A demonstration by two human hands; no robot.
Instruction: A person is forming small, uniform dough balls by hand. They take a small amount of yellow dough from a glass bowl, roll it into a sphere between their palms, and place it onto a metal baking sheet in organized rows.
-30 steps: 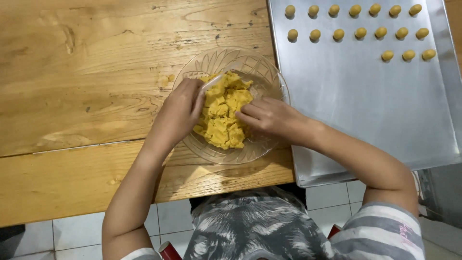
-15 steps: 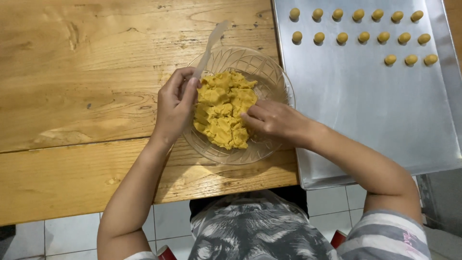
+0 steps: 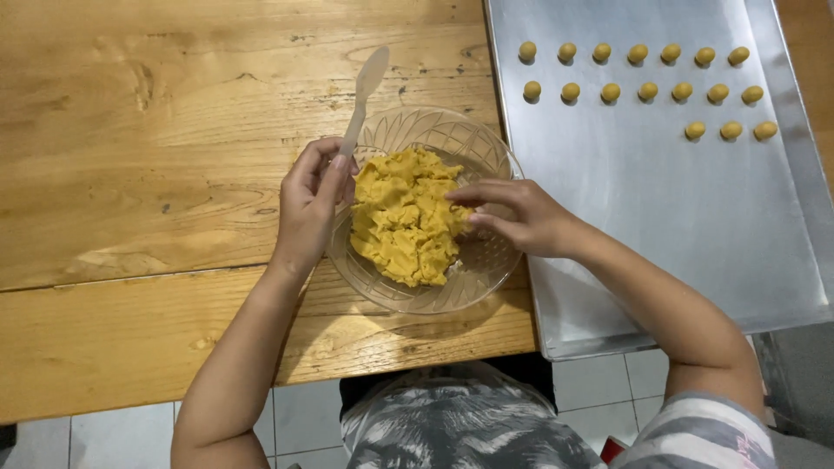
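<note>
— What did the hands have hold of?

— The left hand (image 3: 311,201) was closed round the handle of a pale plastic spoon (image 3: 362,97), pinched between thumb and fingers at the rim of the glass bowl (image 3: 486,269), the spoon's round end pointing away over the table (image 3: 156,174). The right hand (image 3: 512,217) was loosely curled, fingertips resting on the yellow dough (image 3: 404,217) inside the bowl; whether it had pinched a bit off I could not tell

— How would that dough handle?

— Soft and crumbly by its look, in broken lumps, likely a little greasy. I judged it would give under light pressure, so a small pinch from the edge of the heap would do better than a hard grab. The bowl looked heavy enough to sit firm, but breakable and slick, best steadied by its rim. The spoon seemed light and a bit bendy, best held low on the handle

— Where did the dough sit?

— Heaped in the one bowl near the table's front edge, just beside the metal tray (image 3: 660,226)

— And the counts?

— One bowl, one spoon, one tray. On the tray were seventeen small dough balls (image 3: 647,90): seven in the far row, seven in the next, three at the right end of a third row, all apart from one another
</note>
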